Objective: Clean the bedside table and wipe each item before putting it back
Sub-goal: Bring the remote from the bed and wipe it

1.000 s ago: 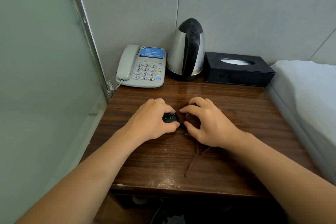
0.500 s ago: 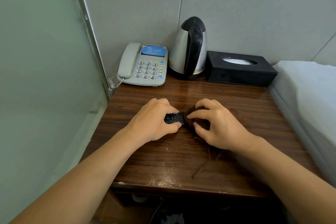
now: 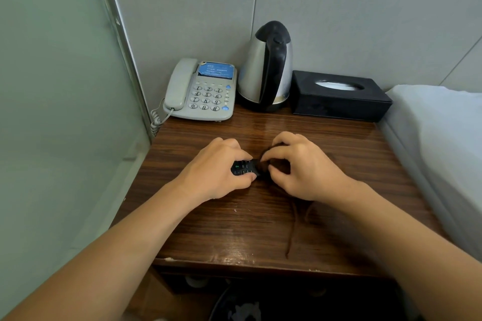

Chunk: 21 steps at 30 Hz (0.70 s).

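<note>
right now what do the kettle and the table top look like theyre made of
Kettle: body looks like brushed stainless steel, with soft grey reflections; handle and lid look like matte black plastic.
Table top: glossy wood-grain, probably veneer or laminate, chipped pale along the front edge.

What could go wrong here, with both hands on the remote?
1. The left hand covers much of the remote, so the brown cloth in the right hand may miss that part.
2. Rubbing the buttons could press one.
3. The cloth's loose tail trails to the table front edge and might snag.
</note>
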Tool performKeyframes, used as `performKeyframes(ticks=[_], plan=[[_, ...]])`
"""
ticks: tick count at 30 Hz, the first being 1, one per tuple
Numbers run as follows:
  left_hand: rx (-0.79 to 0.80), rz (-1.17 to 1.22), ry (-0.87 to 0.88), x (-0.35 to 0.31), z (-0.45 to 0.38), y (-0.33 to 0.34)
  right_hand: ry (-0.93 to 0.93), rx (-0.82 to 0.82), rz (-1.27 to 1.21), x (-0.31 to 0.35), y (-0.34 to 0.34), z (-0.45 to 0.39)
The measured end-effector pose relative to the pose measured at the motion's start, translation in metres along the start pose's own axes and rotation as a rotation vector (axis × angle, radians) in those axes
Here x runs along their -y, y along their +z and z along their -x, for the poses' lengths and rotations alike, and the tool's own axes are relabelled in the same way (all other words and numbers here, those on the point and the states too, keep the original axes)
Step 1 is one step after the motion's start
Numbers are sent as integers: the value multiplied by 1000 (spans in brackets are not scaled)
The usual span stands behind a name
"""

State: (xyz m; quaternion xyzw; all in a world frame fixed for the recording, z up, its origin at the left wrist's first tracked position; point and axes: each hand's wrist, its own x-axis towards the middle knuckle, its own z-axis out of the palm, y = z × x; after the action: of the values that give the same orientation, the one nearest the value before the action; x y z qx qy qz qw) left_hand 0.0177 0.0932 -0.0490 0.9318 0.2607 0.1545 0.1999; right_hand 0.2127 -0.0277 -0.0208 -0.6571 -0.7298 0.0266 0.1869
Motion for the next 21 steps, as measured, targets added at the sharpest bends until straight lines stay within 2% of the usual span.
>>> performKeyframes(ticks=[2,6,11,16,21], plan=[[-1,5,-6,1,-1,-1,1,-32,-9,2,7,-2],[13,-9,21,0,0,-3,-38,55,14,-3,-2,5],[-5,6,30,-2,2,-2,14,-30,48,6,5,-3],[-11,-1,35,-3,3,-2,-9,105,89,2,-11,16],[-6,-2,21,-2,2,0,63,-100,22,-1,3,7]])
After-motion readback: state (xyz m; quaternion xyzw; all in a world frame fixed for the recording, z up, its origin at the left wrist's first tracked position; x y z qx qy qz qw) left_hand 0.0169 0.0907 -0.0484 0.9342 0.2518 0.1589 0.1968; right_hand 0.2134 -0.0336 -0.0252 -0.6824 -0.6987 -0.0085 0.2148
